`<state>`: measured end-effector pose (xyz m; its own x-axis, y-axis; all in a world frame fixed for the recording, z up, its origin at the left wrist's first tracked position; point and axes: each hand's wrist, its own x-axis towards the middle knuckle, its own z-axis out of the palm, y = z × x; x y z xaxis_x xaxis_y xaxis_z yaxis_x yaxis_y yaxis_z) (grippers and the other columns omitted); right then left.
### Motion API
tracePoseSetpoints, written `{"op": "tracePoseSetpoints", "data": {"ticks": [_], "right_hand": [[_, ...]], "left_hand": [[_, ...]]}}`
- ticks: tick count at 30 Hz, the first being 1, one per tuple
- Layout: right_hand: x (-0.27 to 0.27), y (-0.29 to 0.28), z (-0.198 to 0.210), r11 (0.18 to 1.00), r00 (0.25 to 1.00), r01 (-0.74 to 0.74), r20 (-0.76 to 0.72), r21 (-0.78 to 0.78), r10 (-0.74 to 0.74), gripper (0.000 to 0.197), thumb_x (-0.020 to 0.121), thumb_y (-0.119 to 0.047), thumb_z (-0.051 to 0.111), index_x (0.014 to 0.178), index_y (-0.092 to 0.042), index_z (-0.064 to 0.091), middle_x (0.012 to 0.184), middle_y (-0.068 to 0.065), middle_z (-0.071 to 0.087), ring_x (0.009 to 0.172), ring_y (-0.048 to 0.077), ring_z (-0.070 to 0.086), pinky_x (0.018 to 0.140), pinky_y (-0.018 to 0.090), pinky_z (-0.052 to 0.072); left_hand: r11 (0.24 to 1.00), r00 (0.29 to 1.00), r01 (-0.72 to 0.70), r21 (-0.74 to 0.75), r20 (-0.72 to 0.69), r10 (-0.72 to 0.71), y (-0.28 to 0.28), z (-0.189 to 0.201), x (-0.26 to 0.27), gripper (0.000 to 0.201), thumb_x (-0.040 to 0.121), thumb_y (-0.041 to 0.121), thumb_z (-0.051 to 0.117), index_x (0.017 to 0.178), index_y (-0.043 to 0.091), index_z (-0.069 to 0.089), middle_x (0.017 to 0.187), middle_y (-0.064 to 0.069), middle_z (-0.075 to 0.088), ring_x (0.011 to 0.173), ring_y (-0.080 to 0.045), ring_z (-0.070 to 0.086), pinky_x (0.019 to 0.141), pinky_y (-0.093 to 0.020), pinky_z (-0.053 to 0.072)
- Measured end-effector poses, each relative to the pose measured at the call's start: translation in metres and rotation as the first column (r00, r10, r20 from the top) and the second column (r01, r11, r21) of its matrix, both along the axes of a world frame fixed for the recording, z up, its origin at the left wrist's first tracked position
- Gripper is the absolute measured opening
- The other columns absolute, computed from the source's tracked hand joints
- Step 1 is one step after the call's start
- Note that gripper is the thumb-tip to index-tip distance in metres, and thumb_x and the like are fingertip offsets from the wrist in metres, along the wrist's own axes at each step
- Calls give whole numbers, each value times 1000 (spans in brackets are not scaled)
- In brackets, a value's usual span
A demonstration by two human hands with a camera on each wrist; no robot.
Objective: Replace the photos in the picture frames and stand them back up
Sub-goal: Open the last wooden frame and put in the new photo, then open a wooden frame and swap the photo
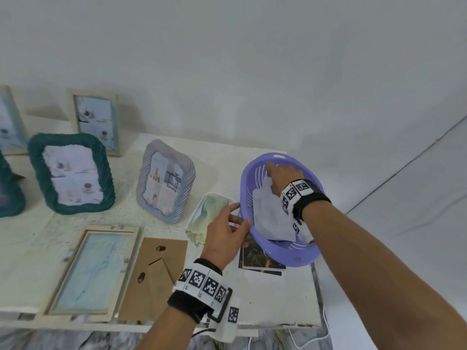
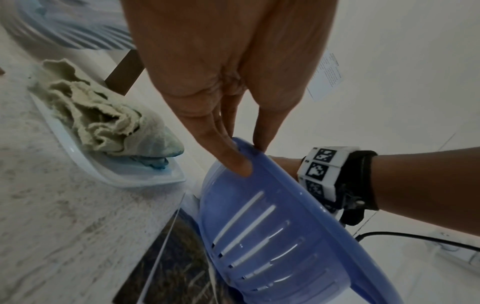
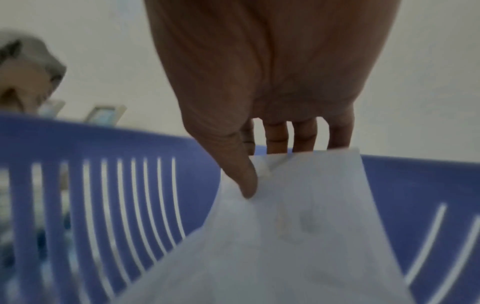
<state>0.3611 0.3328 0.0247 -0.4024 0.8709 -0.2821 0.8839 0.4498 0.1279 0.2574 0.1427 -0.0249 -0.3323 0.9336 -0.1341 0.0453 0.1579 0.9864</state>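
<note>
My right hand [image 1: 282, 178] pinches a white photo sheet [image 1: 271, 215] inside the purple basket [image 1: 278, 258], long axis running near-far. Left hand [image 1: 226, 236] grips the basket's near-left rim; open wooden frame [image 1: 91, 271] lies left.

Illumination is soft, diffuse and moderately dim, with a cool cast. The upright photo frames [image 1: 97, 123] throw faint shadows rightward onto the wall. The head view bends straight lines at its edges. The right wrist view is motion-blurred throughout; the purple basket [image 3: 103, 205] slats smear. The left wrist view is sharper, with background softness.
</note>
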Motion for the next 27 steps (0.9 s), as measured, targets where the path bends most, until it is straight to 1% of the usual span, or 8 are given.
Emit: {"op": "tracePoseSetpoints", "data": {"ticks": [4,7,14,16,20,22,24,27], "right_hand": [[12,-14,35,997,963,77,-261,7,-72,30,89,-4,45,114,-20,50,110,7,58,96,31,56,78,35,43],[17,-35,68,987,903,67,-429,146,2,30,90,-4,42,113,-19,53,99,4,55,93,29,54,71,31,36],[-23,-121,123,947,627,-27,-733,319,265,23,92,-7,52,109,-20,62,87,-1,60,79,16,57,72,30,46],[-46,-147,124,956,550,-76,-788,284,278,21,92,-7,56,107,-19,64,87,-1,63,81,14,60,75,27,48],[-89,-181,98,968,445,-46,-863,246,240,23,91,-15,60,114,-21,61,97,-7,64,91,6,60,83,27,49],[-108,-193,76,971,384,66,-904,231,189,30,92,-25,60,121,-24,56,104,-7,61,94,3,58,82,22,47],[-124,-206,50,986,279,162,-960,43,-4,32,92,-28,62,123,-24,53,103,-7,62,89,4,61,74,18,51],[-148,-232,8,917,125,93,-909,-389,-398,21,93,-18,62,114,-17,59,92,6,70,84,22,68,71,41,58]], "left_hand": [[1000,984,10,13,-177,-7,-2,-1,-8,43,93,33,63,132,22,51,115,2,58,85,-5,63,75,-40,60],[995,966,56,87,-255,-32,-11,8,-16,37,94,31,61,129,20,55,120,3,53,88,4,58,76,-25,56],[947,949,39,320,-309,65,-36,57,-69,37,92,35,63,127,24,56,120,9,53,109,-6,54,89,-22,48],[944,963,29,328,-261,61,-47,71,-96,35,93,30,64,127,27,56,118,15,59,107,0,56,88,-16,47],[952,985,77,296,-168,-27,-72,82,-156,22,93,17,64,114,24,65,99,9,71,87,-8,66,79,-24,55],[959,994,28,283,-111,4,-85,75,-184,21,92,13,65,107,27,66,95,6,72,84,-11,67,76,-24,55],[966,998,-38,254,-38,49,-97,65,-207,20,91,10,65,103,26,66,94,0,73,86,-17,69,75,-29,56],[980,994,-104,169,49,97,-113,44,-232,18,90,9,65,105,20,66,96,-8,73,91,-27,69,75,-39,59]]}}
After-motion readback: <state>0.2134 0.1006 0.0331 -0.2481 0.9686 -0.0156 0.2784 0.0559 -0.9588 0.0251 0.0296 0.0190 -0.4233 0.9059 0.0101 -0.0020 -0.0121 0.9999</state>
